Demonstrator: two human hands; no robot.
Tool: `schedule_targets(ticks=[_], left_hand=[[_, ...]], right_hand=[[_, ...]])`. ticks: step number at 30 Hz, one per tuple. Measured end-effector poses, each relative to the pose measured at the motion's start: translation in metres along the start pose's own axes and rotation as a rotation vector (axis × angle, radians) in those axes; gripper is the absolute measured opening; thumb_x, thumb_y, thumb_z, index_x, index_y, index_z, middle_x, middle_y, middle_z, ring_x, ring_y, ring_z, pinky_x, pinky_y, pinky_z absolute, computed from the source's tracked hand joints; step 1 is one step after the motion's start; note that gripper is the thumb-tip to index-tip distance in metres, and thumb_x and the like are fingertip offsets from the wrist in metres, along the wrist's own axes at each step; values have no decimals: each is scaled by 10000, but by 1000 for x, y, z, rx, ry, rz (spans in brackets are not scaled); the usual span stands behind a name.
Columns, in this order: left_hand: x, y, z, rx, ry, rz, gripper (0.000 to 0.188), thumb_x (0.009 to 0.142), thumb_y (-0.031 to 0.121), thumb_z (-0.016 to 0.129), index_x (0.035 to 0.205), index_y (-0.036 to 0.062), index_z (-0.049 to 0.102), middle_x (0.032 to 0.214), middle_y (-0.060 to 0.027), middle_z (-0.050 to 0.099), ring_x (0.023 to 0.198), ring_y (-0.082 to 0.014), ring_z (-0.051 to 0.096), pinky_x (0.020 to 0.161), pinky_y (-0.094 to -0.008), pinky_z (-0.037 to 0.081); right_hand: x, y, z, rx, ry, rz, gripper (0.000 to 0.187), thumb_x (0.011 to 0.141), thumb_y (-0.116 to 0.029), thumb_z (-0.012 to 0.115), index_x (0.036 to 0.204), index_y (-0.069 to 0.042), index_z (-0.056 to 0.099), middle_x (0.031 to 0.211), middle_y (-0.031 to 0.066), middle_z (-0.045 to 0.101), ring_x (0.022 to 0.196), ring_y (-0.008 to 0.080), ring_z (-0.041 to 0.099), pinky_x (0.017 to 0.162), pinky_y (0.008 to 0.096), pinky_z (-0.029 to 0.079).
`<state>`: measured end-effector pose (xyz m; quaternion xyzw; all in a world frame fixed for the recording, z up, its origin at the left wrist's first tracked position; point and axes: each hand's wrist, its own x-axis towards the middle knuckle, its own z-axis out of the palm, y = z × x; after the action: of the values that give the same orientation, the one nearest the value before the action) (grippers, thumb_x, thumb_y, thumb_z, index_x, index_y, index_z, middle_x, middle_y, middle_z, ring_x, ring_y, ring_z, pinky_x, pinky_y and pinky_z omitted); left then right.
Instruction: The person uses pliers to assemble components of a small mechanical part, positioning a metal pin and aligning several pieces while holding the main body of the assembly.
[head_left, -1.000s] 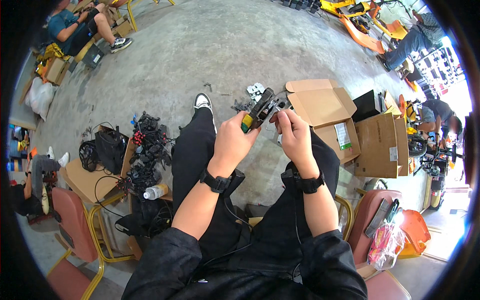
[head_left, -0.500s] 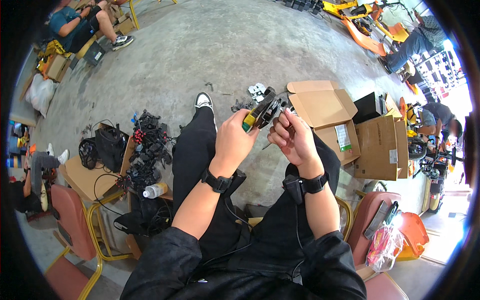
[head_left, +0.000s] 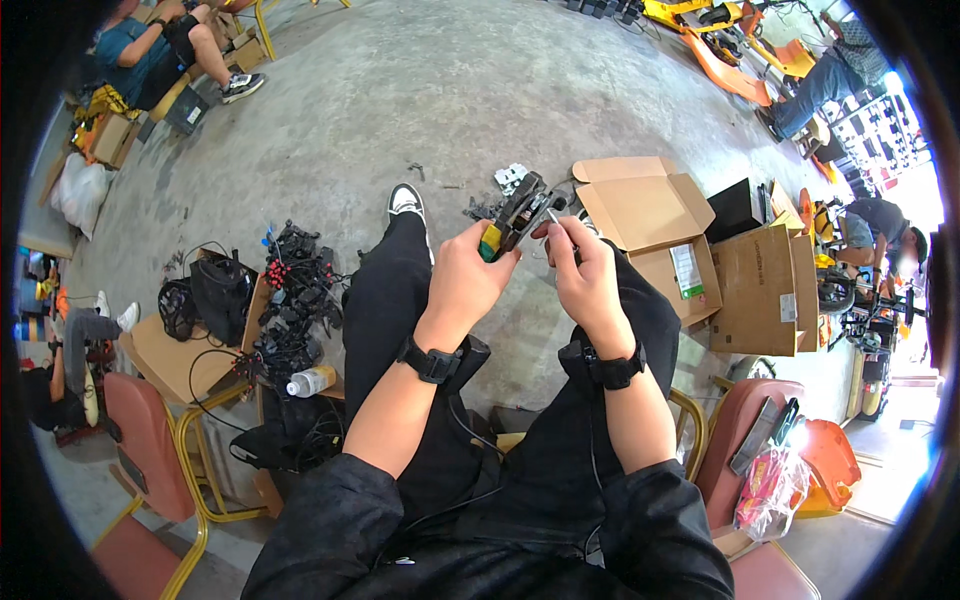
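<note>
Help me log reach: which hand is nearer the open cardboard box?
Right. The right hand works just beside the cardboard box; the left hand, gripping the tool, sits farther off, on the other side of the right hand.

Open brown cardboard boxes [head_left: 690, 240], one white-labelled [head_left: 686, 270], stand right of the knees.

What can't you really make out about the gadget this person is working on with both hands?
- Head view: the dark gadget is too small to tell what kind of part it is.
- Its lower end, yellow and green, is covered by the left hand.
- The thin metal piece at the right hand fingertips is too small to identify.
- The contents of the open cardboard box are hidden by its flaps.
</note>
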<state>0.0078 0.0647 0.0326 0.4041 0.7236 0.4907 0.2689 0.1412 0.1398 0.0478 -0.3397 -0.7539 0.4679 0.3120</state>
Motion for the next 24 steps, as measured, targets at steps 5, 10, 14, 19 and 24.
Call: schedule_targets(ticks=[5,10,14,19,24], left_hand=[[-1,-1,-1,61,4,36,238,787,177,690,851,-42,621,612,-119,588,541,-133,505,540,-306,435],[0,-1,-3,84,-12,22,258,782,190,696,855,-46,620,611,-126,586,541,-141,515,547,-309,440],[0,2,-5,122,-22,19,268,783,199,691,859,-49,621,616,-135,589,543,-161,534,557,-313,446],[0,0,-6,136,-26,18,267,786,200,684,865,-48,625,625,-145,597,543,-176,546,560,-320,448],[0,1,-5,157,-34,-11,262,787,196,683,866,-48,627,629,-146,603,546,-178,551,563,-321,450]], right_hand=[[3,5,-3,-269,113,-295,115,854,-63,584,931,23,597,792,152,604,699,291,578,621,349,456],[4,3,-5,-274,108,-337,119,841,-49,592,938,20,602,813,152,610,730,313,578,636,370,460],[4,1,-6,-266,85,-242,110,833,-47,598,922,17,608,797,144,603,733,314,570,655,374,455],[7,4,-7,-317,115,-340,104,816,-61,622,897,3,612,752,125,585,699,296,554,638,369,442],[10,8,-14,-544,110,-462,82,795,-97,654,849,-45,620,672,79,545,628,259,514,591,351,412]])
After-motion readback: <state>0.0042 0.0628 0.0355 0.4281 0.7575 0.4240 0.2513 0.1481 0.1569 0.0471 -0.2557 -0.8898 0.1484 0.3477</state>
